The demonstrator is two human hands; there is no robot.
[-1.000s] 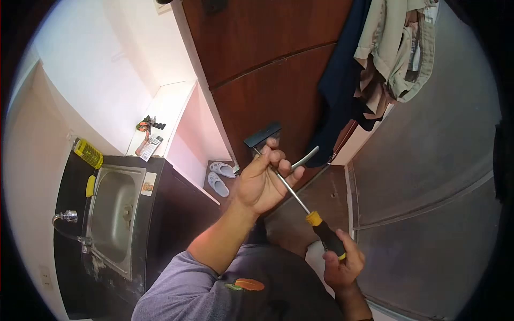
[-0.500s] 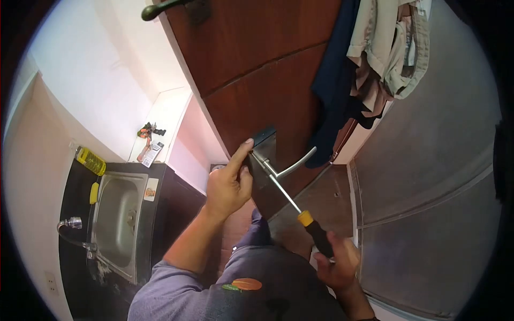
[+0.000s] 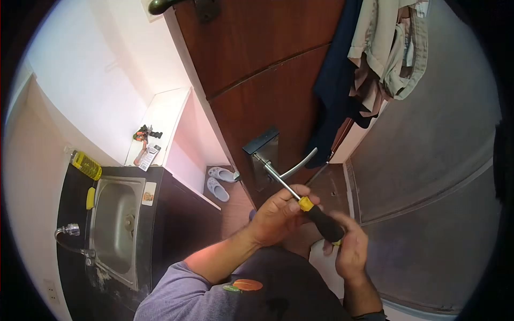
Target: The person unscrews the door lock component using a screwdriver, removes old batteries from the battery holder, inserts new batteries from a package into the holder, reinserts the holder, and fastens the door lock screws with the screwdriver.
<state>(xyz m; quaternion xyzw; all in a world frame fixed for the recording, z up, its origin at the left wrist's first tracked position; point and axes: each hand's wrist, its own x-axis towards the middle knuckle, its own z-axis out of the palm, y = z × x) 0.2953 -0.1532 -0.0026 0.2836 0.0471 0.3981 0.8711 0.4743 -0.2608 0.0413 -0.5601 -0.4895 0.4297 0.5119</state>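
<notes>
A screwdriver [image 3: 324, 224] with a black and yellow handle points up and left, its metal shaft reaching the door's lock plate. My left hand [image 3: 278, 215] has its fingers closed around the shaft just by the yellow collar. The back end of the handle is in my right hand [image 3: 350, 246], fingers curled on it. A dark metal plate [image 3: 261, 141] with a curved silver lever handle [image 3: 300, 165] sits on the edge side of the brown door [image 3: 257, 101]. The screwdriver's tip is too small to make out.
A steel sink [image 3: 115, 224] with a faucet [image 3: 69, 230], a yellow bottle [image 3: 87, 165] and a sponge [image 3: 90, 198] are at left. Light clogs [image 3: 218, 188] lie on the floor. Clothes [image 3: 383, 59] hang at upper right beside grey panels [image 3: 428, 134].
My left hand has moved from beside the plate down to the screwdriver's shaft near its handle. My right hand has shifted slightly on the handle, and the view has tilted a little.
</notes>
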